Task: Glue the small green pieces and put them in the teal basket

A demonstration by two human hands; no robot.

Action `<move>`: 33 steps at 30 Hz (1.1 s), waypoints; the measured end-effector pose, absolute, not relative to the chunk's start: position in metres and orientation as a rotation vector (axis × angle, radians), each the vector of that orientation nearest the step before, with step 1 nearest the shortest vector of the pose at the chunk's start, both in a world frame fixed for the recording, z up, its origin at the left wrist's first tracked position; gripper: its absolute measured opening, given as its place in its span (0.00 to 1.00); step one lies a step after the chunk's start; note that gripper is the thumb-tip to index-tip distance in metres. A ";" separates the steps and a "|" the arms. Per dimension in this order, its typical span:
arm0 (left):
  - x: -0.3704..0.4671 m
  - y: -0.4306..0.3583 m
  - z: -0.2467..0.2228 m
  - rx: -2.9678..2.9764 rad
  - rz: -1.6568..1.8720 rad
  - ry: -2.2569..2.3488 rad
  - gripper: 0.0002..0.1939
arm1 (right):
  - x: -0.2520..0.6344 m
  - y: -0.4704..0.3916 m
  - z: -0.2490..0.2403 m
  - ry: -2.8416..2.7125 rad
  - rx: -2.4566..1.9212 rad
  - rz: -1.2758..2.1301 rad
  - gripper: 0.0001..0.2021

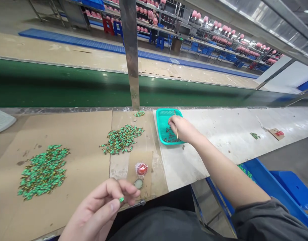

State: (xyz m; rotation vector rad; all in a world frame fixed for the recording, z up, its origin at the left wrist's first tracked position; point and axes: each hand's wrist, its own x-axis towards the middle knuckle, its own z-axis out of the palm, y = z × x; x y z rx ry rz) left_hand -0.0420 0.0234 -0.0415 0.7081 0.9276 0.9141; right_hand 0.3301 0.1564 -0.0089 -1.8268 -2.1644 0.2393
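Near the bottom centre, my left hand (101, 207) pinches a small green piece (121, 199) between thumb and fingers. My right hand (180, 128) is over the teal basket (159, 125), its fingers closed round a thin wooden stick (176, 125). Small dark pieces (170, 135) lie in the basket under that hand. Two piles of green and gold pieces, one at the left (44, 172) and one near the middle (122, 139), rest on cardboard. A red cap-like disc (142, 169) and a round pale disc (138, 183) are just beyond my left fingertips.
A few green pieces (139, 113) lie behind the middle pile. A metal post (131, 53) rises at the bench's back edge, before a green belt (68, 88). Farther right are a small green pile (255, 135) and a cardboard scrap (275, 134). Blue bins (289, 187) stand below.
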 end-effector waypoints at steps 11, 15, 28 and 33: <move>-0.010 0.031 -0.007 0.881 0.922 0.997 0.14 | 0.259 0.052 0.014 -2.094 -1.176 0.323 0.10; -0.005 0.027 0.001 0.922 0.876 0.935 0.17 | 0.241 0.028 0.017 -2.056 -0.983 0.310 0.09; 0.000 0.010 0.014 0.963 0.873 0.908 0.18 | 0.224 0.009 0.013 -2.024 -0.814 0.153 0.08; 0.000 0.008 0.015 0.969 0.875 0.901 0.16 | 0.221 0.006 0.011 -2.009 -0.827 0.146 0.10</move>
